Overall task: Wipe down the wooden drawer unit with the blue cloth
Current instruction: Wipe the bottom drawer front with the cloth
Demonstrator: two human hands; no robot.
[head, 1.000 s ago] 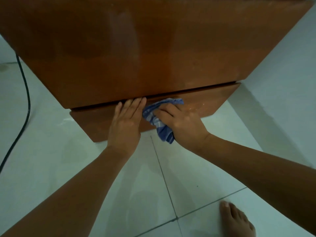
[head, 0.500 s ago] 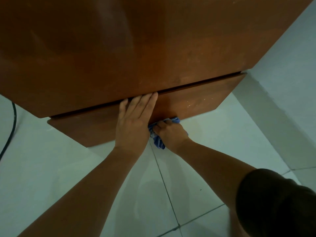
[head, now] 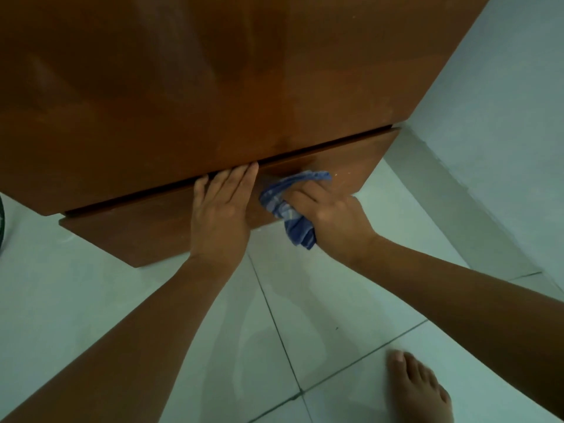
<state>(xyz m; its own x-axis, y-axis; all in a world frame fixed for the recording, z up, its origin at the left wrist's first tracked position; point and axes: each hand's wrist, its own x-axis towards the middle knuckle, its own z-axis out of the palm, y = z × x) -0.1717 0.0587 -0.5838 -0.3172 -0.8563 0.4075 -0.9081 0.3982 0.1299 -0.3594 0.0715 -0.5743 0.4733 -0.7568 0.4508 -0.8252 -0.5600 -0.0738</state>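
The wooden drawer unit (head: 213, 87) fills the upper part of the view, its glossy brown front facing me. Its bottom drawer (head: 137, 233) stands slightly out below a dark gap. My left hand (head: 221, 212) lies flat on that drawer's front, straight fingers reaching up to the gap. My right hand (head: 332, 218) grips the bunched blue striped cloth (head: 290, 209) and presses it against the drawer front just right of my left hand. Part of the cloth hangs below my fist.
A pale tiled floor (head: 305, 300) lies under the unit. A light wall (head: 503, 117) runs close along the unit's right side. My bare foot (head: 418, 389) stands at the lower right. A dark cable (head: 1, 215) shows at the left edge.
My right hand with the cloth has moved up and to the right across the drawer front, from its lower edge. My left hand has stayed flat on the drawer.
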